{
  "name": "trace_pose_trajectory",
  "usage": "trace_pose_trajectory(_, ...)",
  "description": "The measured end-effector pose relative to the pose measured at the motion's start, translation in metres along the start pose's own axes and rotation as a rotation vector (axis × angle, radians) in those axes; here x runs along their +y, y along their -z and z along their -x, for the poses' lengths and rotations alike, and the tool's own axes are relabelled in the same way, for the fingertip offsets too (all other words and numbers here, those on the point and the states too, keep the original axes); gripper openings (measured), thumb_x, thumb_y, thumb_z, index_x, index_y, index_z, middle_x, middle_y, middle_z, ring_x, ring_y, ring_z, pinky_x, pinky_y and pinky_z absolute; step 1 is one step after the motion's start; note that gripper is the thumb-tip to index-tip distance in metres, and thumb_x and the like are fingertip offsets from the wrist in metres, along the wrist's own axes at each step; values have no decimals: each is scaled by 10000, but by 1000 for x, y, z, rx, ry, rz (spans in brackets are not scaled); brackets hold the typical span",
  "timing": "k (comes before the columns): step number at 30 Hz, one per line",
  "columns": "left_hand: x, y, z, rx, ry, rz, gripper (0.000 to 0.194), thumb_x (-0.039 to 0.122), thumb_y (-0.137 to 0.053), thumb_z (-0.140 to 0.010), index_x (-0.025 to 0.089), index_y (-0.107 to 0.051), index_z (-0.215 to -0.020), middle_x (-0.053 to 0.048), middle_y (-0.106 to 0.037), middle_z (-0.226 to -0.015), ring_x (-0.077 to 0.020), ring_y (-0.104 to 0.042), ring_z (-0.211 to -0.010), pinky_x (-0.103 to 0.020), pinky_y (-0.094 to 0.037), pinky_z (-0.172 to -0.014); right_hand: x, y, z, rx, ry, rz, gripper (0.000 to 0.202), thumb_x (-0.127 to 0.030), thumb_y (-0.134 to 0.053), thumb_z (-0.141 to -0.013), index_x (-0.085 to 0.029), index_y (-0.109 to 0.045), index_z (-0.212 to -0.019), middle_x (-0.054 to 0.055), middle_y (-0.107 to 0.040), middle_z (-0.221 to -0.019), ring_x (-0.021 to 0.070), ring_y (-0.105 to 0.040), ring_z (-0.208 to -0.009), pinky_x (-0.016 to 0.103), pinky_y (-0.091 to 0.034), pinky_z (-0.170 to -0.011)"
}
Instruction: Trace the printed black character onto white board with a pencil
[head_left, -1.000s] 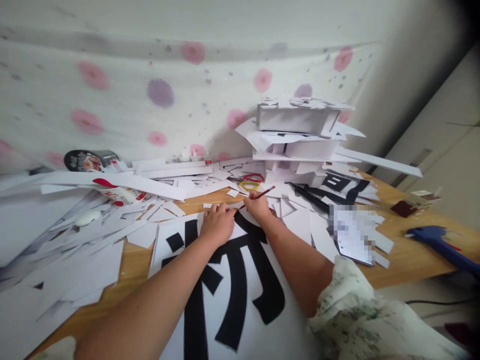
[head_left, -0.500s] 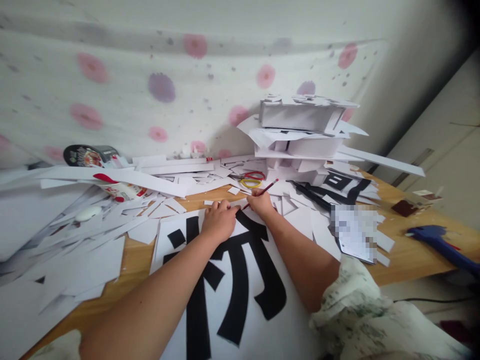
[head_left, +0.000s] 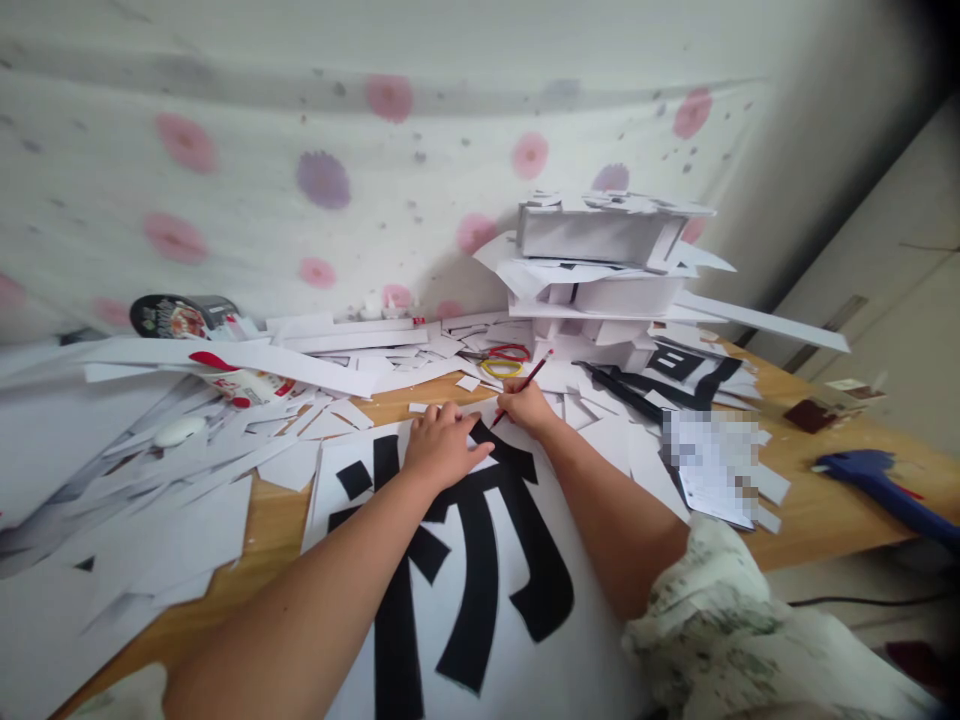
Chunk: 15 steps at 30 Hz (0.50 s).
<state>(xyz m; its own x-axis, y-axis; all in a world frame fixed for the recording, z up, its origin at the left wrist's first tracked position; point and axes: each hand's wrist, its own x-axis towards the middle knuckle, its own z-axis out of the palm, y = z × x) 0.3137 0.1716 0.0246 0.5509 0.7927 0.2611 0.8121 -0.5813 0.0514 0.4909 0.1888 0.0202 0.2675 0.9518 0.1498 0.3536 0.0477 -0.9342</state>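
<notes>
Before me lies a white board (head_left: 600, 655) with a large black paper character (head_left: 478, 590) on it. My left hand (head_left: 444, 450) rests with fingers spread across the upper part of the character, pressing it against the board. In my right hand (head_left: 527, 408) is a dark red pencil (head_left: 534, 374), its tip pointing down at the character's top right edge. The fingers are closed round the pencil. Parts of the character's upper middle are hidden under my left hand and forearm.
White offcuts (head_left: 202, 500) cover the left side. Scissors (head_left: 504, 360) with red and yellow handles lie behind my hands. A stack of white board boxes (head_left: 600, 240) stands at the back right. Further right are a phone (head_left: 709, 480) and a blue glue gun (head_left: 877, 485).
My left thumb has spread away from its fingers toward the right. The pencil has tilted more upright, and its tip has shifted slightly toward me along the character's edge.
</notes>
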Motion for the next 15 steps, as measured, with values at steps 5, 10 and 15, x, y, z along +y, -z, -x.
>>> trace_pose_trajectory(5, 1, 0, 1, 27, -38, -12, 476, 584, -576, -825, 324, -617, -1222, -87, -576, -1163, -319, -481, -1062, -462, -415, -846, -1, 1, -1, -10, 9, 52, 165, -143, -485, -585, -219, -353, -521, -85, -350, -394, 91, -359, -402, 212, -269, -420)
trace_pose_trajectory(10, 2, 3, 3, 60, -143, 9, 365, 468, -586, -868, 278, -650, -1172, -81, -572, -1271, -315, -446, -1149, -494, -370, -950, -3, 0, -3, 38, 40, 148, 173, -142, -491, -591, -211, -358, -505, -75, -346, -449, 100, -366, -496, 222, -264, -478)
trace_pose_trajectory(15, 0, 5, 2, 27, -269, 60, 222, 330, -572, -896, 245, -700, -1055, -40, -661, -1145, -240, -500, -1111, -376, -418, -948, -12, -2, 1, 72, 47, 245, 190, -129, -515, -602, -208, -385, -489, -69, -352, -458, 110, -362, -522, 235, -247, -503)
